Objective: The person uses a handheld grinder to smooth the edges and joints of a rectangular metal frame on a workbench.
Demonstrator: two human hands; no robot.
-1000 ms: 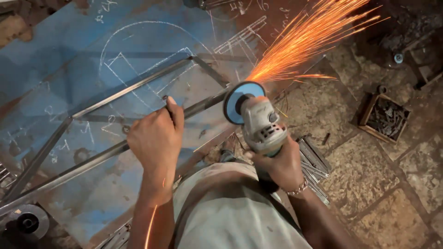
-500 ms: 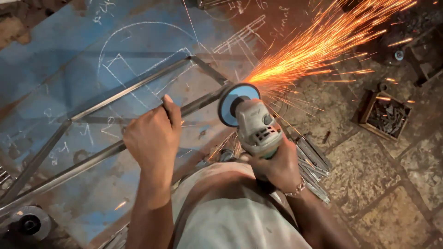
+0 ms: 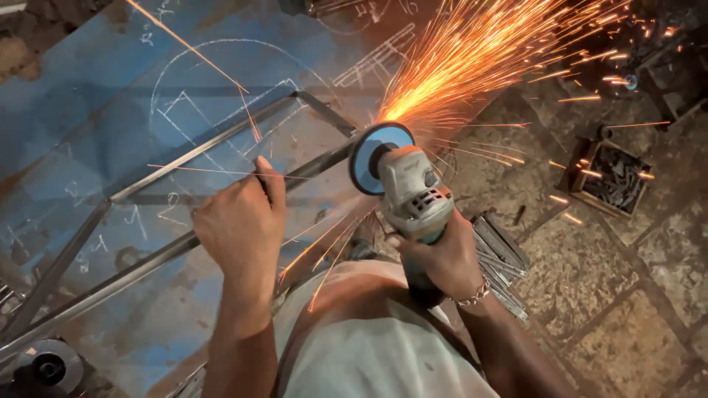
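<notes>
One angle grinder (image 3: 411, 193), one steel frame (image 3: 184, 158), two hands (image 3: 240, 221).

I see my right hand (image 3: 442, 258) gripping the angle grinder (image 3: 405, 180), its disc on the steel frame (image 3: 206, 151), sparks (image 3: 487, 51) flying. My left hand (image 3: 240, 221) clasps the frame's bar.
</notes>
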